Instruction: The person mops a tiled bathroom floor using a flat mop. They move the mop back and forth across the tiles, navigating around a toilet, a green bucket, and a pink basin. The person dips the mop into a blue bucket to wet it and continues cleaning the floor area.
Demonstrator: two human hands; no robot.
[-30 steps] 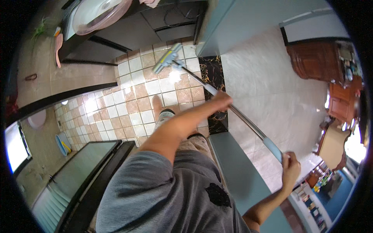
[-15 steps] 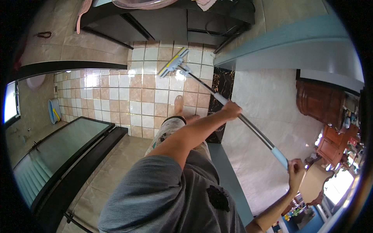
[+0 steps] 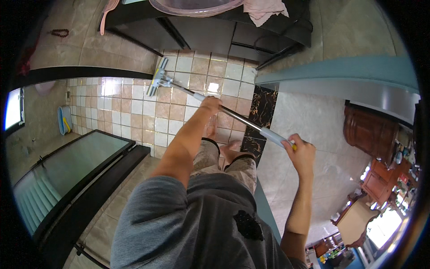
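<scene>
A long-handled mop (image 3: 239, 117) slants across the view, with a metal pole and pale grey grips. Its flat grey-and-yellow mop head (image 3: 158, 79) rests on the wet floor tiles (image 3: 188, 81), close to the black-framed partition. My left hand (image 3: 210, 104) is closed around the pole, partway down near the upper end of a grey sleeve. At the pole's top, my right hand (image 3: 300, 150) grips the grey handle end beside its yellow tip. My bare feet (image 3: 228, 148) stand on the tiles, partly hidden by the left arm and pole.
A black cabinet (image 3: 201, 38) carries a translucent basin (image 3: 192, 10) and a pink cloth (image 3: 265, 11). A dark marbled threshold (image 3: 260, 114) borders the paler floor (image 3: 300, 110) at right. At left are a black-framed glass panel (image 3: 76, 157) and a blue-and-white tub (image 3: 64, 120).
The mop head has slid left along the tiles toward the partition. Both hands have moved left with the pole, the right one also upward in view. The view has shifted a little.
</scene>
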